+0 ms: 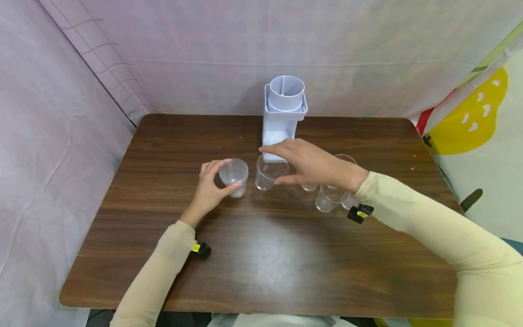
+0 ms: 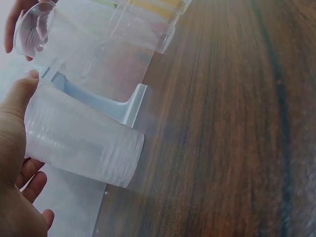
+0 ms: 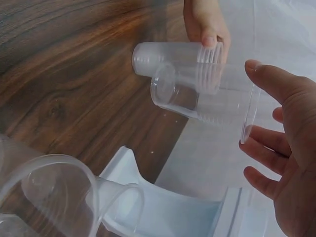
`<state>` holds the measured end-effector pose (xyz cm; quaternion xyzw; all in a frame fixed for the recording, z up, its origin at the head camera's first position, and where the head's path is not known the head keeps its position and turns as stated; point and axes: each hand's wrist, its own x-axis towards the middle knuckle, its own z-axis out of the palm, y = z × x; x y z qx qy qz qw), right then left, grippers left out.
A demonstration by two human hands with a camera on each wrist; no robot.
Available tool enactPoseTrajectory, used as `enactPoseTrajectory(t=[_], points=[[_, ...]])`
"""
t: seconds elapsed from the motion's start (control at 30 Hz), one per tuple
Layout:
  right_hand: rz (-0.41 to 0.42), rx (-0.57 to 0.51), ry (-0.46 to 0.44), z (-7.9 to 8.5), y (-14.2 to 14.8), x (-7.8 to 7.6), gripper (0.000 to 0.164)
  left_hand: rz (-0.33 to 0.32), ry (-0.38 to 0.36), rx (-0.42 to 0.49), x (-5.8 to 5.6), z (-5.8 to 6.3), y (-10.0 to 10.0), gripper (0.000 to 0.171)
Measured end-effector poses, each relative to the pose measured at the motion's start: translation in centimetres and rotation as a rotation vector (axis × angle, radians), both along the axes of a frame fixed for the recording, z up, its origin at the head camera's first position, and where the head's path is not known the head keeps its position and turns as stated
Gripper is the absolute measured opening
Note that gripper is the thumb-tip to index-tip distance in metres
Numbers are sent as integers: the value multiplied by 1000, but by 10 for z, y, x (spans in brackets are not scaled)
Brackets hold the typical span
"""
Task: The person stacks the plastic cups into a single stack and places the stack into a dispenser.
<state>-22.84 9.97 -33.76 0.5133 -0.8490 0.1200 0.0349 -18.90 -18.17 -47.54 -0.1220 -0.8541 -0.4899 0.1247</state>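
My left hand point(image 1: 210, 186) grips a stack of nested clear plastic cups point(image 1: 234, 175), thumb on the near side and fingers on the far side. Ridged rims of the stack point(image 2: 84, 133) show in the left wrist view. Just right of it is a single clear plastic cup point(image 1: 265, 175). Its rim lies between the thumb and fingers of my right hand point(image 1: 314, 163), which holds it from above. In the right wrist view this cup point(image 3: 217, 98) overlaps the stack; whether its base touches the table cannot be made out.
A white plastic dispenser point(image 1: 279, 122) with a round tube on top stands at the table's back, behind the single cup. Several clear cups point(image 1: 327, 202) stand under and beside my right wrist, partly hidden. The brown wooden table point(image 1: 261, 263) meets a pale curtain point(image 1: 204, 54) behind.
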Motion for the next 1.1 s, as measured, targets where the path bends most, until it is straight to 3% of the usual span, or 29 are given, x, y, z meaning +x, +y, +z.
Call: enactPoseTrajectory(t=[0.5,1.1], points=[[-58,13,6,25,-6,-6,78,3,-21,2,0,1,1,66],[-55,7,2,45,-12,-6,79,4,-26,-3,0,1,0,67]])
